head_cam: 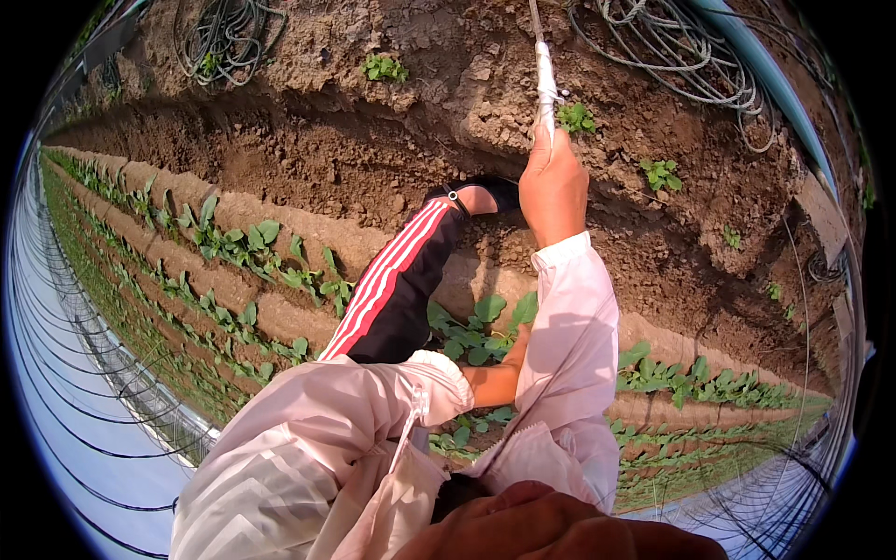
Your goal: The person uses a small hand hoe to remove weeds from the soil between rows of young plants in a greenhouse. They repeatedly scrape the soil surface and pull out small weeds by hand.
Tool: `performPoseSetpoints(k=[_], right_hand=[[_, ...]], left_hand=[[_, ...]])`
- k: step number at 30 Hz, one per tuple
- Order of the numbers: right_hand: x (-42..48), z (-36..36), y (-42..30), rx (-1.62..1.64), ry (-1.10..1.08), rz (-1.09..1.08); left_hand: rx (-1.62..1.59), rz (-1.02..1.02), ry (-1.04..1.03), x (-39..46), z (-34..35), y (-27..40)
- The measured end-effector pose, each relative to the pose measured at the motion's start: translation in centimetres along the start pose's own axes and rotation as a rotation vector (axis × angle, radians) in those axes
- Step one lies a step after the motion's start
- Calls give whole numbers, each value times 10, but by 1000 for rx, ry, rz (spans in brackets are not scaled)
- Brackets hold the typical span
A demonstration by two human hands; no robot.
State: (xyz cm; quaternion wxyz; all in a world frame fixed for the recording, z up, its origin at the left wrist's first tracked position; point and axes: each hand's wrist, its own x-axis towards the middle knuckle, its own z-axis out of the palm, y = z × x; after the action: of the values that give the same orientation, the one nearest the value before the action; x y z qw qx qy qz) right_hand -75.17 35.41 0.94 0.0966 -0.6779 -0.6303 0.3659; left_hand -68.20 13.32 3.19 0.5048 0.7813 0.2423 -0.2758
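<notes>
My right hand (554, 183) grips the end of a thin stick (537, 24), where a white wrapping (546, 80) covers it. The stick runs up past the top edge of the view, so its far end is hidden. Bent in under the right sleeve (570, 322), my left hand (516, 350) reaches among the leaves of a young broad-leaved plant (483, 329). The sleeve covers most of its fingers, and I cannot tell whether they hold anything. One leg in black trousers (402, 287) with red and white stripes is planted beside the row, its dark shoe (505, 192) on the soil.
Crop rows (238, 241) run along raised soil beds to both sides. A furrow of loose soil (294, 164) lies ahead. Coiled ropes (672, 56) lie at upper right, with another coil (227, 38) at upper left. A blue pipe (770, 66) and small weeds (383, 68) are beyond.
</notes>
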Motion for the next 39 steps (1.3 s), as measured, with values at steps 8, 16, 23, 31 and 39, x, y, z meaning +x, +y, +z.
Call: performPoseSetpoints(k=[8, 16, 23, 31, 39], right_hand=[[3, 15, -3, -61, -21, -86], [-65, 53, 58, -114, -160, -6], [-69, 46, 48, -56, -122, -120], [-39, 25, 40, -217, -148, -242], [3, 17, 18, -355, -151, -244]], left_hand=[[-36, -17, 13, 0, -7, -3], [-54, -70, -46, -5, -2, -2], [-54, -79, -98, -1, 2, -4], [-36, -93, -199, 8, 6, -8], [44, -98, 334, -28, -1, -10]])
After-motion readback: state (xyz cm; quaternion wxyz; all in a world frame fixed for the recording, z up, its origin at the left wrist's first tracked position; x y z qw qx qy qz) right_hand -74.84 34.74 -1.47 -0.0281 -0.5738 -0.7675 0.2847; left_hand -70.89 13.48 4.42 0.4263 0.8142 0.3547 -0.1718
